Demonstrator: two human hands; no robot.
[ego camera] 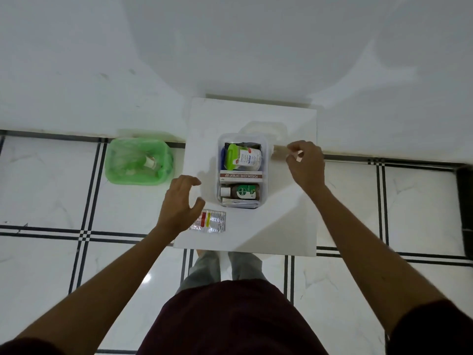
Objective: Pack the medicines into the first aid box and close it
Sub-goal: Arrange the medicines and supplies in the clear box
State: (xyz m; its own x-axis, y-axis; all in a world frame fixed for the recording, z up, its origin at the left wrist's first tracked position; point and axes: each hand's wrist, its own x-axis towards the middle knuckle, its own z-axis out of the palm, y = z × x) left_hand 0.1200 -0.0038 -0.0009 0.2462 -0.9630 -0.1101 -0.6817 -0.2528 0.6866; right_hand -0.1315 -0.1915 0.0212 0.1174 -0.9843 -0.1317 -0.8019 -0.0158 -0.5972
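A clear plastic first aid box [266, 160] stands open on a small white table [281, 226]. Inside lie a green-capped white pack [243, 158], a povidone-iodine ointment carton [242, 176] and a brown Dettol bottle [240, 192]. Its clear lid [263, 129] rests just behind the box. A foil tablet strip [211, 221] lies on the table in front of the box, at the left. My left hand [179, 203] hovers open beside the strip. My right hand [305, 162] pinches small beige bandage strips [280, 149] to the right of the box.
A green bin lined with a bag [139, 161] stands on the tiled floor left of the table, with a bottle inside. A white wall runs behind the table. A dark object [464, 201] sits at the far right edge.
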